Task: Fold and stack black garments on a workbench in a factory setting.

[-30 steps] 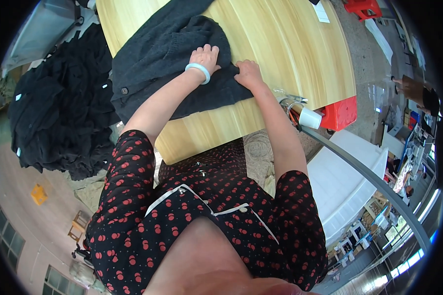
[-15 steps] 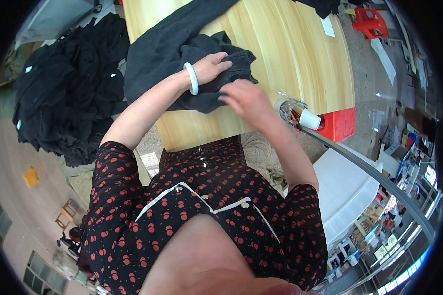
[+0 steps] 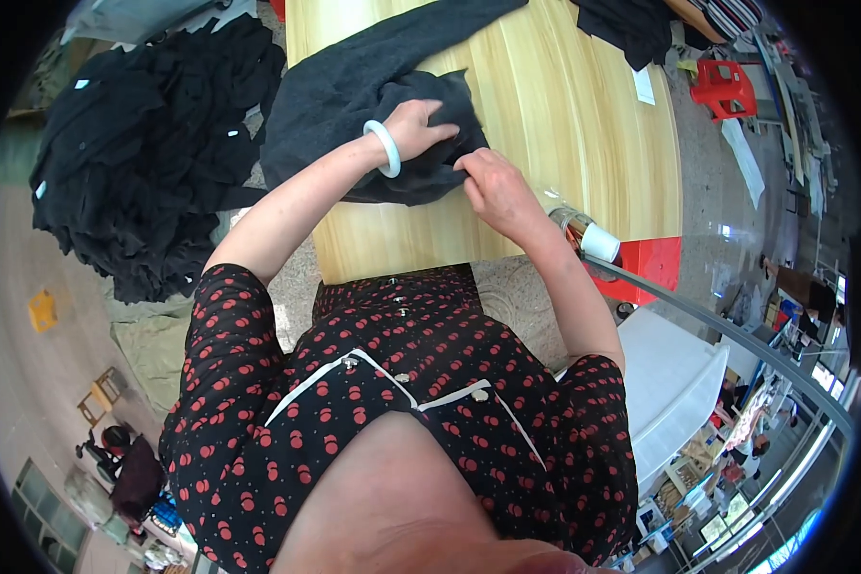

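Observation:
A black garment (image 3: 330, 120) lies partly bunched on the wooden table (image 3: 555, 105), one long piece of it stretching toward the far edge. My left hand (image 3: 416, 130), a pale bangle (image 3: 383, 148) at its wrist, rests on top of the bunched cloth with thumb and forefinger apart; its other fingers are partly hidden. At the garment's right edge, my right hand (image 3: 500, 193) pinches the dark fabric between thumb and fingers. What lies under the fold between both hands is hidden.
Left of the table rises a big heap of black garments (image 3: 143, 153). A clear container of tools (image 3: 571, 226) and a white cup (image 3: 600, 243) stand near the right corner, beside a grey rail (image 3: 698, 311). More dark cloth (image 3: 627, 33) and a red stool (image 3: 723, 89) are farther off.
My right hand has closed on the garment's edge, where it was blurred by motion before. The fabric's right edge is folded differently. My left hand stays on the cloth, and the view has shifted slightly.

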